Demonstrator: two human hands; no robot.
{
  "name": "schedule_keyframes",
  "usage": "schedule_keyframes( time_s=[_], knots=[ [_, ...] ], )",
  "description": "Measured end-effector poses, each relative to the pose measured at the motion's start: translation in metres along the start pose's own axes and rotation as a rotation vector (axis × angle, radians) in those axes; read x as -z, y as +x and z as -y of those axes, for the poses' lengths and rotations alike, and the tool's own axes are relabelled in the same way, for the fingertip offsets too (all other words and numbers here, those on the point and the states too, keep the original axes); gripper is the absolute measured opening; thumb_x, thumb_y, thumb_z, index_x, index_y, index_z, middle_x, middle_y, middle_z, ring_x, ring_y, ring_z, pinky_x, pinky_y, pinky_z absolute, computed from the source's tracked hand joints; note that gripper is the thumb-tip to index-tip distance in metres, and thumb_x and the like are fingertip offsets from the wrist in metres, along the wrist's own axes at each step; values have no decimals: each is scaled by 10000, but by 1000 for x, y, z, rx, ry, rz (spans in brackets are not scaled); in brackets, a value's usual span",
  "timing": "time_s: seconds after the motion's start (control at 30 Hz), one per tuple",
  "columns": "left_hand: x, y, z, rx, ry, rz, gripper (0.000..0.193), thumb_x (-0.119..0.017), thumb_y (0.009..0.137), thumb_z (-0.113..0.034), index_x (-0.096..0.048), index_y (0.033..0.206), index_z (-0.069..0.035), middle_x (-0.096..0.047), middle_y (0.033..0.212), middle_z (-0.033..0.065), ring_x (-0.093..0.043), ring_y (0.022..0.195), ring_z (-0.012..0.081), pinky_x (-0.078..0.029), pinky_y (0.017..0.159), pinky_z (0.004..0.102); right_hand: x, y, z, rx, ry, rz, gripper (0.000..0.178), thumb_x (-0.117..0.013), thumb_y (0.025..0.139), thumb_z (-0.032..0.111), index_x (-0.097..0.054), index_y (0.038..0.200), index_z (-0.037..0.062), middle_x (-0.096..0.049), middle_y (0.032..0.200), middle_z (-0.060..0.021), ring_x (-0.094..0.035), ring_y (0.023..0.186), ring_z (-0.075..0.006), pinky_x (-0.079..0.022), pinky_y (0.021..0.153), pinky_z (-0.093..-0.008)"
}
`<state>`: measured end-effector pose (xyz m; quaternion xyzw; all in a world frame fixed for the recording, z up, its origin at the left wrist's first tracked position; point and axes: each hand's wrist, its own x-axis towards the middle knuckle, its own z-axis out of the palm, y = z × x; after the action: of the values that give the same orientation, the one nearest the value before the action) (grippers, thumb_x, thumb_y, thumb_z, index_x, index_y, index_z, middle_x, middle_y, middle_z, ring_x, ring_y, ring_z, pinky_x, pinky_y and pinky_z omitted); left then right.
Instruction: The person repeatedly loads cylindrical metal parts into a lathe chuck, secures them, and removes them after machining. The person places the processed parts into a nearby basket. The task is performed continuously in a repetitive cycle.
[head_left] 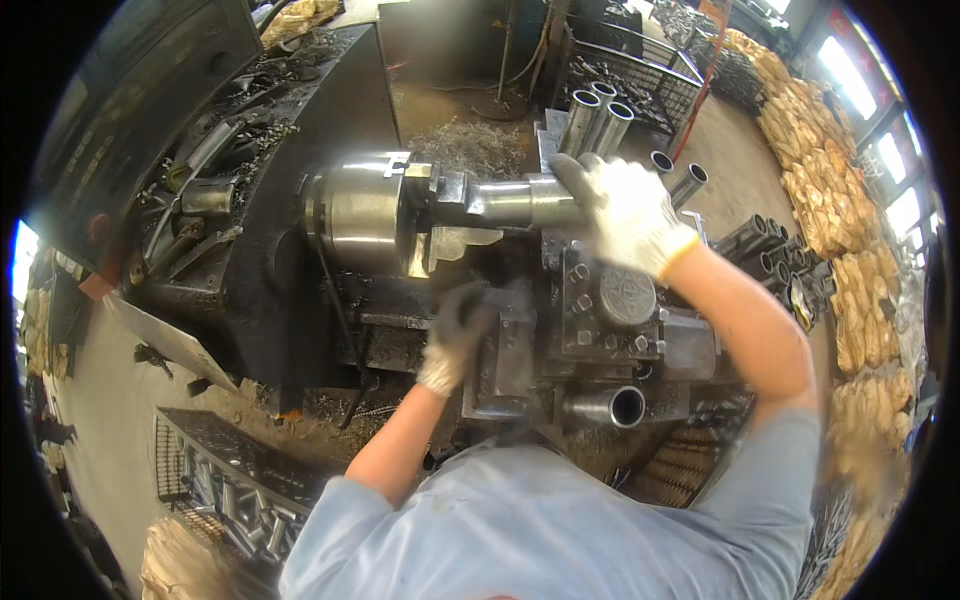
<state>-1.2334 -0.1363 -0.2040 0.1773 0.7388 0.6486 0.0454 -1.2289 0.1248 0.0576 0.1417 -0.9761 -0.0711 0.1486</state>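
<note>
A lathe chuck (362, 215) of bright steel sits left of centre, with a metal tube (505, 203) lying level at its jaws. At the tube's right end my right hand (622, 210), in a white glove with dark fingers, is closed over it. My left hand (458, 330), gloved the same way, is below the chuck beside the dark lathe carriage (505, 350). Motion blurs its fingers, so its grip is unclear. Right of it stands the bolted tool post (610, 310) with a round top.
Several steel tubes (618, 118) stand upright behind my right hand, and more lie stacked (770, 250) at the right. A short tube (625, 407) rests near my body. Wire baskets (170, 455) of metal parts stand at lower left and far back. Shavings cover the machine ledge (250, 125).
</note>
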Motion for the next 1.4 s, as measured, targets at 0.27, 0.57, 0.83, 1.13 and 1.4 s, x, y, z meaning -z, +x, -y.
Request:
schedule_keyframes(
  time_s=[0.27,0.57,0.83,1.13,1.4],
  knots=[
    [153,-149,47,697,-401,-551,453,-712,1020,-295,-626,1362,-10,-728,1163,146,-736,999,281,-622,865,444,-139,61,-45,-88,411,637,745,-808,701,351,-649,1365,53,-779,1100,-242,-754,1002,-433,-608,881,-491],
    [284,-206,104,487,-749,-977,494,-414,1136,-526,-528,791,-192,-455,627,-43,-414,537,164,-399,534,362,-135,75,-38,63,420,678,774,-836,791,469,-633,1365,-8,-776,1150,-245,-762,1024,-385,-599,925,-476],
    [308,-209,93,637,-734,-951,431,-537,1089,-527,-519,769,-238,-452,641,-43,-397,549,138,-294,540,316,-149,84,-36,-93,700,639,769,-848,775,416,-647,1330,-77,-750,1200,-288,-746,1093,-338,-593,966,-448],
    [264,-168,-26,234,905,-1228,423,-689,1036,-170,-617,1383,62,-729,1275,281,-734,1153,405,-626,925,457,-20,-95,-42,-666,768,-244,440,-776,918,148,-717,1330,6,-765,918,-94,-698,857,-110,-566,820,-297],
    [352,74,-231,-54,1449,-745,746,-604,1053,-248,-255,1697,-105,-754,1133,261,-768,1010,433,-612,915,527,-25,-238,40,-958,959,-535,359,-722,968,61,-706,1304,-67,-724,1003,-58,-616,834,-106,-551,781,-282]
  ],
)
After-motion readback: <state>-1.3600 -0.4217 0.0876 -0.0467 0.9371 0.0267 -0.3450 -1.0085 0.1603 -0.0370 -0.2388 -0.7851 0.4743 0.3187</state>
